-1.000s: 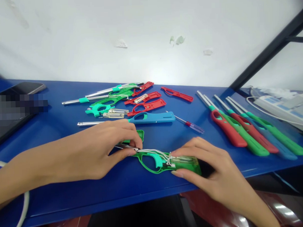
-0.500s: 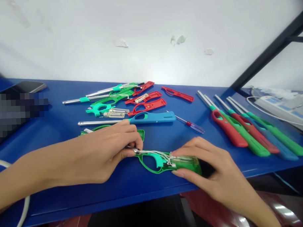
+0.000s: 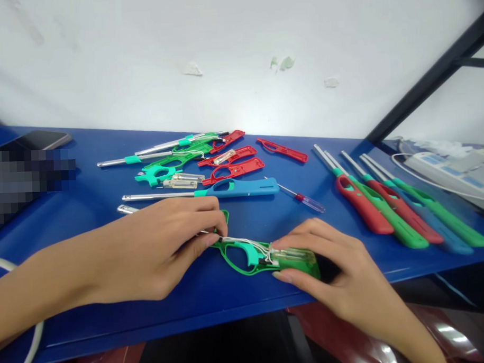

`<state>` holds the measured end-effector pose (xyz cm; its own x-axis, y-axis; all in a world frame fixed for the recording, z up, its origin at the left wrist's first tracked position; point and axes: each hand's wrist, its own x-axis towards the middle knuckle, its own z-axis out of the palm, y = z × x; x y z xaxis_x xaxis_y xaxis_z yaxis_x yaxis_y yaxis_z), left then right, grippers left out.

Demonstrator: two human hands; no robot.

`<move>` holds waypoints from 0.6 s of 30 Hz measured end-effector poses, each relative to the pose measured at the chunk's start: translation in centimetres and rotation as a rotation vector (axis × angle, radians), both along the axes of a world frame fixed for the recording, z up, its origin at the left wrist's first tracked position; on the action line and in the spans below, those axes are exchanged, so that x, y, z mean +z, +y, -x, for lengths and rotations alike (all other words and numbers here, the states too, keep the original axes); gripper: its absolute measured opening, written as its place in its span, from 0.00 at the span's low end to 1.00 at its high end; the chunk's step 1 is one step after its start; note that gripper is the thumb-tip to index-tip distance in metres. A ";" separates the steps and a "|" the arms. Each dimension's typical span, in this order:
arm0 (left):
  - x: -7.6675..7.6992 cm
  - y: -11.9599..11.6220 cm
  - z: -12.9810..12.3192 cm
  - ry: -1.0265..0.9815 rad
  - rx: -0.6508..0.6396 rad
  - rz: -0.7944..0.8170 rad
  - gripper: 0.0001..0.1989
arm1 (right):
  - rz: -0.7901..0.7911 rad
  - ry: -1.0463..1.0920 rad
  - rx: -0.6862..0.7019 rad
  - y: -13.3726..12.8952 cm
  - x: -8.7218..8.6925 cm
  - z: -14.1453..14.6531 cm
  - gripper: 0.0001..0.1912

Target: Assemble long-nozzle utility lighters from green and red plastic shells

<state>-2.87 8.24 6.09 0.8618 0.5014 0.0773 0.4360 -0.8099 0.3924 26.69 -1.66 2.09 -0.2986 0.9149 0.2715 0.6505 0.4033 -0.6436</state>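
My right hand [image 3: 332, 273] grips the rear of an opened green lighter casing [image 3: 239, 271] between thumb and fingers. A clear fuel tank [image 3: 294, 255] lies in it under the fingertips. White wires [image 3: 248, 241] run forward from the tank, above a turquoise trigger [image 3: 251, 253]. At the casing's front end, my left hand [image 3: 180, 244] pinches the wire end, where a small dark tip shows at the fingertips. Behind the left hand, another green casing part [image 3: 226, 218] and a metal lighter tube [image 3: 126, 209] stick out, partly hidden.
A blue lighter [image 3: 246, 187] and a screwdriver [image 3: 308, 201] lie beyond my hands. Red casing halves [image 3: 241, 168] and loose parts lie farther back. Several finished-looking lighters [image 3: 365, 206] lie on the right, near a power strip [image 3: 444, 172]. A phone [image 3: 46, 139] is far left.
My left hand has shifted slightly, uncovering the metal tube's end behind it. A dark tip now shows at its fingertips instead of a shiny metal bit. The right hand keeps its hold.
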 end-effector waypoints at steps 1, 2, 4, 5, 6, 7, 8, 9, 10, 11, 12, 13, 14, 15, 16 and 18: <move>0.0 -0.1 0.0 0.005 0.005 -0.009 0.13 | 0.001 -0.001 0.002 0.0 0.0 0.0 0.11; 0.0 -0.2 0.0 0.012 0.015 -0.015 0.12 | 0.002 -0.003 0.003 0.0 0.0 0.0 0.11; 0.0 -0.3 0.0 0.029 0.037 -0.016 0.09 | 0.004 -0.009 0.010 -0.1 0.0 -0.1 0.11; 0.0 -0.4 0.0 0.036 0.047 -0.009 0.09 | 0.001 -0.011 0.011 -0.1 0.0 -0.2 0.11; 0.0 -0.4 0.0 0.044 0.057 0.007 0.08 | 0.000 -0.011 0.010 -0.1 -0.1 -0.2 0.10; 0.1 -0.3 0.0 0.051 0.064 0.027 0.08 | -0.002 -0.011 0.008 -0.1 -0.1 -0.2 0.10; 0.1 -0.3 -0.1 0.056 0.070 0.048 0.08 | -0.005 -0.010 0.006 -0.1 -0.1 -0.2 0.10; 0.1 -0.2 -0.1 0.055 0.073 0.065 0.08 | -0.007 -0.008 0.007 -0.1 -0.1 -0.1 0.10; 0.1 -0.2 -0.2 0.053 0.074 0.077 0.08 | -0.007 -0.006 0.008 -0.1 -0.1 -0.1 0.10; 0.2 -0.1 -0.2 0.046 0.070 0.081 0.08 | -0.005 -0.004 0.008 -0.1 -0.1 -0.1 0.10; 0.2 -0.1 -0.2 0.034 0.061 0.077 0.08 | -0.001 -0.003 0.008 -0.1 -0.1 -0.1 0.10; 0.1 -0.1 -0.3 0.017 0.049 0.068 0.08 | 0.003 0.000 0.006 -0.1 0.0 0.0 0.10; 0.1 -0.1 -0.3 0.002 0.038 0.056 0.08 | 0.007 0.001 0.004 -0.2 0.0 0.0 0.10; 0.0 -0.1 -0.3 -0.010 0.029 0.039 0.09 | 0.009 0.004 0.001 -0.2 0.0 0.0 0.10; -0.1 -0.2 -0.3 -0.014 0.023 0.022 0.09 | 0.010 0.006 0.000 -0.2 0.0 0.0 0.10; -0.3 -0.2 -0.3 -0.025 0.029 0.002 0.09 | 0.010 0.009 0.001 -0.2 0.1 0.0 0.11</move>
